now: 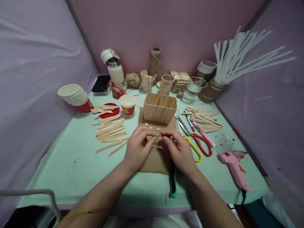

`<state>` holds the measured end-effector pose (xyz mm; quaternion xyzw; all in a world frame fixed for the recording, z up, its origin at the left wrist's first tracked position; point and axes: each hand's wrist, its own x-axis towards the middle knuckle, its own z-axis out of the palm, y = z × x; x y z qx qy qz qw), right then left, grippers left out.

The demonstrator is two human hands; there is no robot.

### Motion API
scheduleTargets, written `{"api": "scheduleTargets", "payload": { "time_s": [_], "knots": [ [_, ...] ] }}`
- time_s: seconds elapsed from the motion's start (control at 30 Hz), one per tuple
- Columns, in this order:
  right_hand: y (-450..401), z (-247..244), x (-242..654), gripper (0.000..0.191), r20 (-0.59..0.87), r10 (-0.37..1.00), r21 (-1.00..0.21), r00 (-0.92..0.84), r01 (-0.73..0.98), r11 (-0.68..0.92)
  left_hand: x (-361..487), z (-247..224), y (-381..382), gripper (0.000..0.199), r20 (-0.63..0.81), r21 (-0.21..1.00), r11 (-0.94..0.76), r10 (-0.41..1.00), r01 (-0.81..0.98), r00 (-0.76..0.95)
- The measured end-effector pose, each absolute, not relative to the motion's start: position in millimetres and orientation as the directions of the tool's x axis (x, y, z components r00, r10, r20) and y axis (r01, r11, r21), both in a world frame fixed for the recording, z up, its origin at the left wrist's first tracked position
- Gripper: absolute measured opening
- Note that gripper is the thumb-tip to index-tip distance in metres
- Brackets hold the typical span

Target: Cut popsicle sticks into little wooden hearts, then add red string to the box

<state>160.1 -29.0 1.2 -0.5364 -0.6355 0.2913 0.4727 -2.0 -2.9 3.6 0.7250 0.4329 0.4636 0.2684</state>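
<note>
Wooden and tiny, the chip (pixel 158 135) is clamped in fingertips of your left hand (pixel 138 145) over the cardboard (pixel 154 165) with the box (pixel 156 113) at its far edge, your right hand (pixel 180 148) beside it, grip unclear.

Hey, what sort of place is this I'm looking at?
It looks like a craft table, perhaps in a workshop or at home; I can't tell which. The pink glue gun, the scissors and the loose wooden sticks point to that.
</note>
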Motion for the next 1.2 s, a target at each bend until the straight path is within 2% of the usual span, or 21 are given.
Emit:
{"api": "scheduleTargets", "payload": {
  "time_s": [0.07, 0.13, 0.27, 0.43, 0.67, 1.07, 1.2],
  "knots": [
    [-29.4, 1.4, 160.6, 0.010, 0.347, 0.937, -0.848, 0.033, 0.437, 0.299, -3.1, 2.6, -3.2, 0.006, 0.602, 0.641, -0.629, 0.768, 0.441, 0.221],
    [-30.2, 1.9, 160.7, 0.008, 0.425, 0.904, -0.800, 0.040, 0.485, 0.354, -4.7, 1.9, -3.8, 0.010, 0.690, 0.529, -0.711, 0.679, 0.463, 0.252],
    [-32.1, 3.9, 160.7, 0.008, 0.568, 0.823, -0.688, 0.018, 0.559, 0.463, -7.6, 2.1, -6.3, 0.016, 0.744, 0.445, -0.769, 0.603, 0.459, 0.289],
    [-33.3, 6.0, 161.7, 0.013, 0.633, 0.773, -0.615, -0.034, 0.585, 0.529, -8.7, 1.2, -8.6, 0.021, 0.757, 0.426, -0.783, 0.583, 0.453, 0.296],
    [-33.4, 5.1, 161.8, 0.013, 0.646, 0.762, -0.584, -0.055, 0.606, 0.539, -7.7, 1.8, -7.4, 0.020, 0.765, 0.409, -0.785, 0.573, 0.465, 0.295],
    [-32.6, 4.7, 161.9, 0.013, 0.658, 0.750, -0.557, -0.071, 0.624, 0.548, -6.3, 0.7, -5.7, 0.014, 0.721, 0.492, -0.767, 0.624, 0.411, 0.301],
    [-32.9, 5.3, 162.5, 0.014, 0.668, 0.739, -0.534, -0.089, 0.635, 0.559, -6.0, 1.2, -5.7, 0.015, 0.680, 0.556, -0.747, 0.661, 0.365, 0.316]
  ]
}}
